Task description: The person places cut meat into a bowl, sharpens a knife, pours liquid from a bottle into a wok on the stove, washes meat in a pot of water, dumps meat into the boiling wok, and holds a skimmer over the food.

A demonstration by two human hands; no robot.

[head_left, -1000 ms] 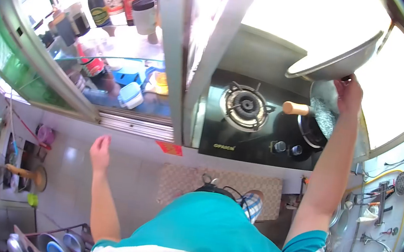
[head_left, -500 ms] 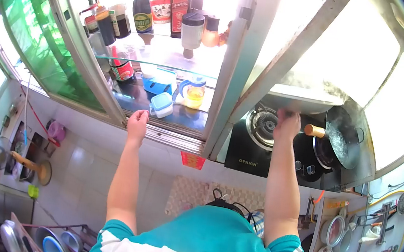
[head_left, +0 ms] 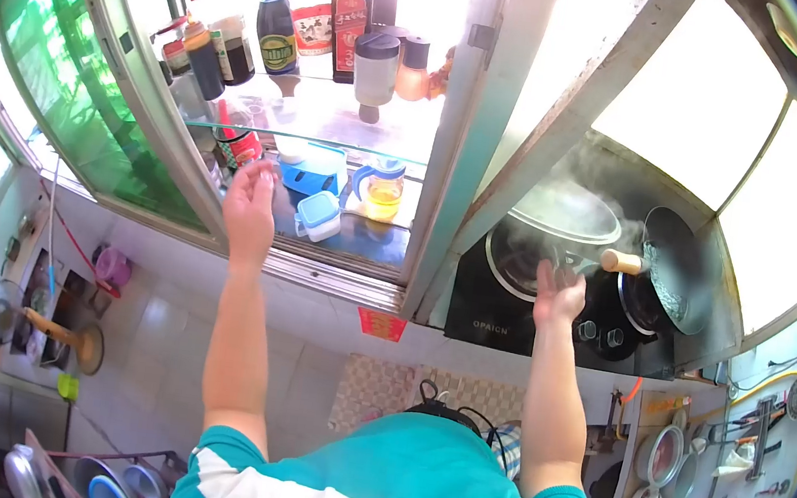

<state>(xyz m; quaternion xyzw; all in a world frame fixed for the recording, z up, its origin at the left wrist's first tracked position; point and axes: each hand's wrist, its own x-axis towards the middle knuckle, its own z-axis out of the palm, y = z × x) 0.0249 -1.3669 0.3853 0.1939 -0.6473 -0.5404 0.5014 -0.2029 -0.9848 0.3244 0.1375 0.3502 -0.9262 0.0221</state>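
My left hand [head_left: 251, 199] is raised at the cabinet opening, fingers loosely bent and somewhat apart, with nothing visible in them. It is nearest to a red-labelled bottle [head_left: 240, 147] and a small white box with a blue lid [head_left: 320, 212]. My right hand [head_left: 561, 297] is over the stove, palm up and fingers spread. Just beyond its fingertips is a steaming, wide round metal pan [head_left: 567, 215] over the left burner [head_left: 506, 262]. Steam blurs a metal handle-like part between hand and pan, so I cannot tell if they touch.
A dark wok [head_left: 675, 278] with a wooden handle [head_left: 623, 263] is on the right burner, its contents bubbling. Several sauce bottles [head_left: 351, 19] stand on the glass shelf. An oil jug [head_left: 383, 190] is on the lower one. A metal post [head_left: 452, 176] divides cabinet from stove.
The steaming pan has come lower and nearer over the left burner. My right hand has opened and drawn back toward me. My left hand has risen slightly and moved left, its fingers loosening.
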